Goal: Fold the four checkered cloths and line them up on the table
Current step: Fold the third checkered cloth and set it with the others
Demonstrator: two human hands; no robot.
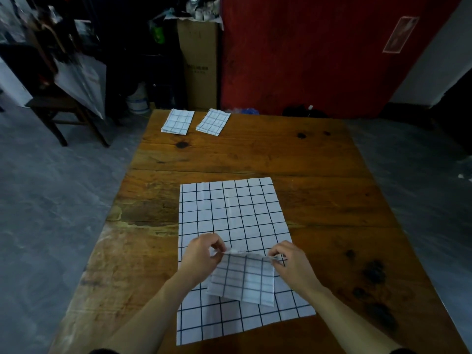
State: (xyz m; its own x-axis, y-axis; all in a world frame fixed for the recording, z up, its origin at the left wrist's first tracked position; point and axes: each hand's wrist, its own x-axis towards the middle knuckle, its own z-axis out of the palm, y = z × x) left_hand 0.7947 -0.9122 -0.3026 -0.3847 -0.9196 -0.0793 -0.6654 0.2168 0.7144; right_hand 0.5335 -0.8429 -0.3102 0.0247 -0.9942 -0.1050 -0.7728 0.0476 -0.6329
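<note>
A folded white cloth with dark check lines hangs between my hands just above the table. My left hand pinches its upper left corner and my right hand pinches its upper right corner. Beneath it a large checkered cloth lies spread flat on the wooden table. Two folded checkered cloths sit side by side at the far edge: one on the left, one on the right.
A wooden chair stands on the grey floor to the left of the table. Behind the far edge are a tall cardboard box, a white bucket and a red panel.
</note>
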